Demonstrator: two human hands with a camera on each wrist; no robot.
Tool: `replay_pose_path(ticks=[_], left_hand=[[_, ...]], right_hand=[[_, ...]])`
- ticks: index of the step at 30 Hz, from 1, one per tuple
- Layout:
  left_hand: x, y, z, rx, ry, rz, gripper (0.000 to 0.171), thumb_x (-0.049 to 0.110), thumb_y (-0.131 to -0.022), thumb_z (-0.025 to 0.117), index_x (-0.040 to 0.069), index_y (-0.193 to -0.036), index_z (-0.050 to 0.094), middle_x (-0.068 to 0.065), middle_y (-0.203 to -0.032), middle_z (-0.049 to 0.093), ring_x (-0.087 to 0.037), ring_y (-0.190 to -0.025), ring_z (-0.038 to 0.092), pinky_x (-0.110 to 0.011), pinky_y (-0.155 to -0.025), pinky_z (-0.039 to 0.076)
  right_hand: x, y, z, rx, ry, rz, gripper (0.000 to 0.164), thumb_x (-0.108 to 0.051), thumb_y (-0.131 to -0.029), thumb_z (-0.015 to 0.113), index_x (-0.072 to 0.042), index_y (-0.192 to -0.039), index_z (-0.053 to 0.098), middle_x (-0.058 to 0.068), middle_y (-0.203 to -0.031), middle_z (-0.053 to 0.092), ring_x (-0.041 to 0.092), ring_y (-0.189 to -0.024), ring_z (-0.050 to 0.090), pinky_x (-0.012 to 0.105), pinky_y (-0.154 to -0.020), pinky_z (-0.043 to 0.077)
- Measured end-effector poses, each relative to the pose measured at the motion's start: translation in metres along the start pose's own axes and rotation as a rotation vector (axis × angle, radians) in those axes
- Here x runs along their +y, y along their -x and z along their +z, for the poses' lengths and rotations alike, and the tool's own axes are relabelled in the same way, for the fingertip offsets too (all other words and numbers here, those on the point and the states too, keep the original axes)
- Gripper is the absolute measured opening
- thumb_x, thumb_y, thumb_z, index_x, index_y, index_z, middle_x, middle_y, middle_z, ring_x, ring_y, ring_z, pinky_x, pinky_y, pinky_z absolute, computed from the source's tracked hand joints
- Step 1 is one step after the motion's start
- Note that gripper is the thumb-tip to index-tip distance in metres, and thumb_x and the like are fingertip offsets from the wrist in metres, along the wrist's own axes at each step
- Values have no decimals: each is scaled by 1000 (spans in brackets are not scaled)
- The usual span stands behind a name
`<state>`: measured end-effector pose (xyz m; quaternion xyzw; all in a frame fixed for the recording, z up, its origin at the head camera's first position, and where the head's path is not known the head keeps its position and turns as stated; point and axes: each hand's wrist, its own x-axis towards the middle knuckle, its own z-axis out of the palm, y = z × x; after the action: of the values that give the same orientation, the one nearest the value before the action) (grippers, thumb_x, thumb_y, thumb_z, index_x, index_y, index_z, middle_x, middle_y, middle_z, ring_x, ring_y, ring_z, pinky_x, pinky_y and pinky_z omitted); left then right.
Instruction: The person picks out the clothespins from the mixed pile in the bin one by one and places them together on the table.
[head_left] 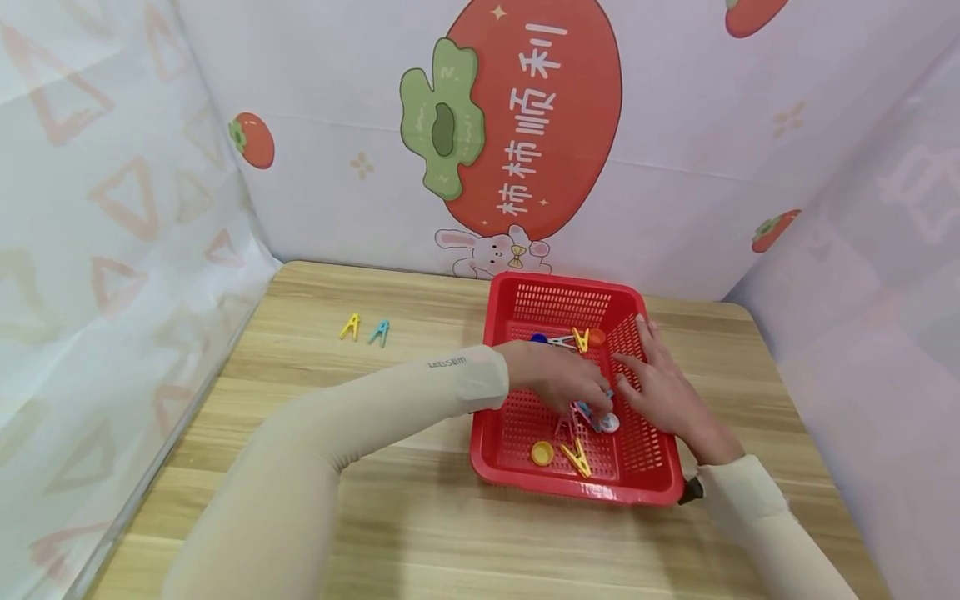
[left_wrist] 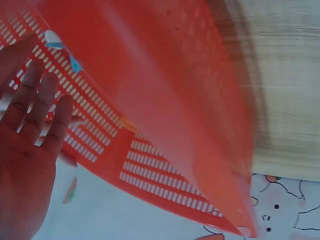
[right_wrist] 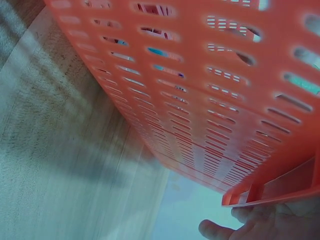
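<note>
A red plastic basket (head_left: 573, 493) stands on the table. My left hand (head_left: 558, 379) reaches down into it, its fingers fairly straight in the left wrist view. Its fingertips are right at a blue clothespin (head_left: 609, 393) and a white cap (head_left: 610, 423) on the basket floor. A pink clothespin (head_left: 564, 427) lies beside them, partly under that hand. My right hand (head_left: 663, 396) lies over the basket's right rim, fingers spread and reaching inside. In the right wrist view, fingertips (right_wrist: 215, 230) show near the rim.
Near the basket's front lie a yellow cap (head_left: 542, 452) and a yellow clothespin (head_left: 577, 458). Toward its back are a blue cap (head_left: 538, 338), a white clothespin (head_left: 561, 342), another yellow clothespin (head_left: 581, 340) and an orange cap (head_left: 596, 337). Yellow (head_left: 351, 327) and blue clothespins (head_left: 380, 332) lie on the table.
</note>
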<state>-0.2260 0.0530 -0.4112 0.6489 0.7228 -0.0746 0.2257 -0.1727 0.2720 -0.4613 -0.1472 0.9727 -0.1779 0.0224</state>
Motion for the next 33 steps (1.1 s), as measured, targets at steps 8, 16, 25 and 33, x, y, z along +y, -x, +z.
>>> replay_pose_path(ticks=[8,16,25,33], left_hand=[[16,-18,0,-125,-55,-12,38,34,-103,77,29,-139,67,6,-141,65,-10,-124,59,-26,-117,47],[27,-23,2,-209,-128,-32,44,36,-103,77,32,-144,65,7,-150,62,-12,-133,60,-30,-117,49],[43,-34,4,-267,-389,-20,53,32,-105,75,35,-154,55,7,-159,58,-14,-140,57,-32,-122,46],[52,-42,10,-306,-482,-67,51,35,-103,75,37,-152,59,8,-153,64,-14,-130,61,-32,-115,52]], right_hand=[[0,1,1,0,-7,7,50,-17,-102,68,7,-146,64,25,-182,-2,51,-168,-2,79,-124,20],[-1,1,0,-5,-6,20,51,-17,-101,69,7,-146,63,23,-182,-3,49,-168,-4,79,-123,22],[0,1,1,-5,-8,26,53,-19,-102,69,6,-148,62,21,-183,-5,47,-169,-6,79,-124,21],[-2,0,1,3,4,20,50,-17,-102,67,8,-145,63,25,-182,-2,50,-168,-3,80,-122,22]])
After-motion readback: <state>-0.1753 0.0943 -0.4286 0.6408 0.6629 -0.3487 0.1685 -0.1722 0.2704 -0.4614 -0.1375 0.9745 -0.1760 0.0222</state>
